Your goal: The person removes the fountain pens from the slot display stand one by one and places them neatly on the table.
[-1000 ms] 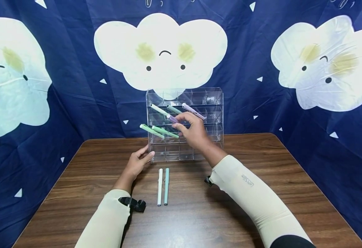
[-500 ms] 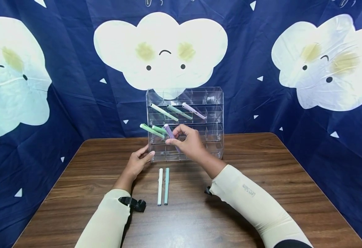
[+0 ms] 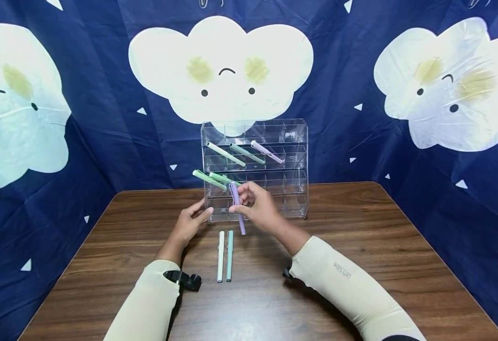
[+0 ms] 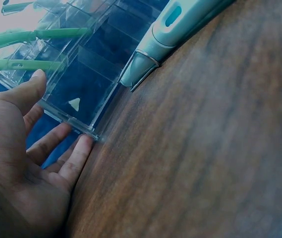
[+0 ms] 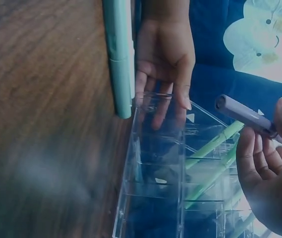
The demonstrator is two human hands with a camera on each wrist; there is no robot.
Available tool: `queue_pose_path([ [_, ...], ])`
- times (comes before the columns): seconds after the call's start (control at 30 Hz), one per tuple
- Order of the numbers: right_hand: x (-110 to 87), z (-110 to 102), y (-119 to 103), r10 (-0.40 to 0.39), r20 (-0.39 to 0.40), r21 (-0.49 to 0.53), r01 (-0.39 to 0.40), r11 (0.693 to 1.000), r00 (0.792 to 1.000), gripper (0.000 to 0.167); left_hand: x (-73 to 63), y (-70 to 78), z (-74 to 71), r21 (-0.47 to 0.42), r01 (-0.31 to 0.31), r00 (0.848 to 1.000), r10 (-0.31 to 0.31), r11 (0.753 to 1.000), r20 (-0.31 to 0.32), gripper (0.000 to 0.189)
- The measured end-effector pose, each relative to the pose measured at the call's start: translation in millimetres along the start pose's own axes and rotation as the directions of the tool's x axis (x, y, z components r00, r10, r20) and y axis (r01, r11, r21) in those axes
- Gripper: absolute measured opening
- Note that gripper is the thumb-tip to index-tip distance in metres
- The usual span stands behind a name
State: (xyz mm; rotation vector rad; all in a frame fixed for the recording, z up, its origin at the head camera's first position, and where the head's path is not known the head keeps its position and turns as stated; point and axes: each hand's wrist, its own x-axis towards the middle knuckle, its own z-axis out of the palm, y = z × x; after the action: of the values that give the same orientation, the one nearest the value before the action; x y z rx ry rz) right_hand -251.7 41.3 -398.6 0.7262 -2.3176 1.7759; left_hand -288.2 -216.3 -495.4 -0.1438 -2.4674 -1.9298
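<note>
Right hand (image 3: pixel 257 204) is lowering its pinched purple pen (image 3: pixel 235 195), so it's prob clearing the rack (image 3: pixel 296 182) the spread left hand (image 3: pixel 190 223) is touching.

Purple pen (image 3: pixel 234 194); wht pen (image 3: pixel 221 258); teal pen (image 3: pixel 229 258); brn woodgrain tbl (image 3: pixel 342 210); navy backdrop (image 3: pixel 342 132), wht clouds (image 3: pixel 227 52).

Right sleeve (image 3: pixel 355 293), small grey print (image 3: pixel 342 270), apparently "LetsSlim"

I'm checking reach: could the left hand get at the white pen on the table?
Probably yes: the white pen lies uncovered near the left hand, though that hand rests against the clear rack.
</note>
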Motion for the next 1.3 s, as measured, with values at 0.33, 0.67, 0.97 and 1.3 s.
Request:
queue_pose_path([
  [0.33, -11.4, 0.3, 9.9, 0.046, 0.099, 0.015, -0.048, 0.999, 0.994, 0.095, 0.0, -0.8, -0.3, 0.004, -0.003, 1.000, 0.003, 1.000, -0.005, 0.067],
  [0.67, -20.0, 3.2, 16.5, 0.183, 0.166, 0.109, -0.203, 0.973, 0.969, 0.080, -0.2, -1.3, -2.2, 0.003, -0.010, 1.000, 0.010, 1.000, -0.014, 0.065],
  [0.97, -25.8, 2.0, 19.1, 0.289, 0.241, 0.188, -0.337, 0.923, 0.926, 0.084, 0.7, -2.1, -1.2, -0.015, -0.022, 1.000, 0.022, 1.000, -0.018, 0.063],
  [1.3, -30.1, 3.0, 30.1, 0.366, 0.324, 0.130, -0.424, 0.896, 0.872, 0.087, 0.3, -1.8, -0.3, -0.006, -0.023, 1.000, 0.023, 1.000, -0.003, 0.065],
])
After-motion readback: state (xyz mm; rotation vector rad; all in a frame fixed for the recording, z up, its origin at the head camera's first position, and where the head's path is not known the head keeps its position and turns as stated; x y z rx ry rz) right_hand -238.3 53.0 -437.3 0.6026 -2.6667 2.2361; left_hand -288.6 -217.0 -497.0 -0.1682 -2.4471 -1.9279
